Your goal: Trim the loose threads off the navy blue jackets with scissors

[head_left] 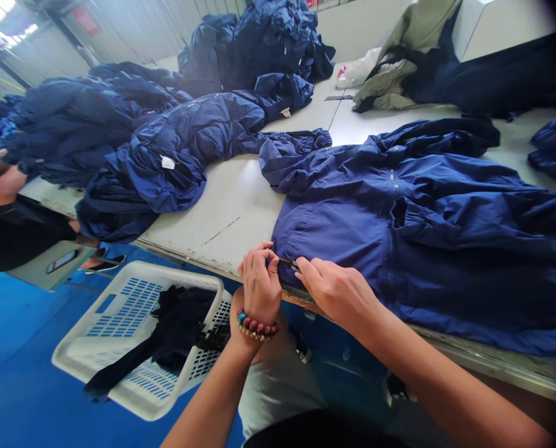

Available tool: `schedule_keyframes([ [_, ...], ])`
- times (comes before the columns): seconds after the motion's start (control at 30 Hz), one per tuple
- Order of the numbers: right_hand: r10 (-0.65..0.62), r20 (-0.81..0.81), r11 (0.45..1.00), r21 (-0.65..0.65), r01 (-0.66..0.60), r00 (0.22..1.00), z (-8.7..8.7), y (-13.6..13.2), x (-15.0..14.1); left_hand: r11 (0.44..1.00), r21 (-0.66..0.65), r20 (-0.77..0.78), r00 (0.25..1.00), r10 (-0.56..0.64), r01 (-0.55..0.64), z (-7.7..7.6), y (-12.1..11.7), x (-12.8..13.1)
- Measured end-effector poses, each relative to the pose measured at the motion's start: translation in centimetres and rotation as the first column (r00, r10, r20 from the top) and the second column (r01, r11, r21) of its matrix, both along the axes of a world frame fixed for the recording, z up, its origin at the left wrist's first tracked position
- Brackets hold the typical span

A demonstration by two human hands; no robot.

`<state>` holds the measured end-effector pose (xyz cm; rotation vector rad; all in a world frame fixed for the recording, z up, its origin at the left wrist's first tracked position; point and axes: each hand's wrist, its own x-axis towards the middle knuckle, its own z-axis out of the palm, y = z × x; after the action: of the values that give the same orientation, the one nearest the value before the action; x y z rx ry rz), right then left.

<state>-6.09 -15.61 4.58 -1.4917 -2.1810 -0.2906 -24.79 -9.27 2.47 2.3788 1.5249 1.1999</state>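
Left hand [259, 283]: fingers curled over, pinching a small dark fitting [287, 264] at the hem of a navy jacket [399, 249], wrist raised, bead bracelet [254, 323] on it

Right hand [338, 292]: reaching in from the other side, fingertips [306, 266] pressed on the same fitting, back of the hand up

Hands: together, clamped on the fitting

Hard to make out: the fitting, mostly covered by fingers and too small to tell if it is a zip end

Jacket: spread on a white work table [221, 218], hem at the table's edge

Nearby: white plastic basket [119, 330] holding dark cloth [179, 323], on a blue floor [16, 336]; piles of navy garments [165, 155] along the table

Left edge: a co-worker's hand [4, 186], cut off by the frame
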Motion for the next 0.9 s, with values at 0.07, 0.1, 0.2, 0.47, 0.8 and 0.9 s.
schedule_keyframes([
  [0.07,0.006,0.004,1.0,-0.004,-0.006,1.0,-0.01,-0.02,0.02,1.0,-0.002,0.002,1.0,-0.001,0.001,-0.01,0.01,-0.03],
  [0.1,0.007,0.004,1.0,-0.003,-0.007,1.0,-0.01,-0.03,0.02,1.0,-0.002,0.002,1.0,-0.001,0.001,-0.03,0.01,-0.04],
  [0.2,0.01,0.006,1.0,-0.008,-0.01,1.0,0.02,-0.07,-0.03,1.0,0.0,0.0,1.0,-0.002,0.002,-0.07,0.01,-0.07],
  [0.47,0.006,0.012,0.999,-0.044,-0.005,1.0,0.16,-0.03,-0.15,1.0,-0.005,-0.002,1.0,0.003,-0.003,0.01,-0.02,-0.08],
  [0.8,0.028,0.033,0.995,-0.096,-0.024,0.999,0.62,-0.05,-0.04,1.0,-0.015,0.005,1.0,0.003,-0.003,0.03,0.0,-0.06],
  [0.9,0.026,0.036,0.994,-0.106,-0.022,0.999,0.67,0.01,-0.06,1.0,-0.004,0.012,1.0,-0.003,0.003,-0.06,0.04,-0.08],
])
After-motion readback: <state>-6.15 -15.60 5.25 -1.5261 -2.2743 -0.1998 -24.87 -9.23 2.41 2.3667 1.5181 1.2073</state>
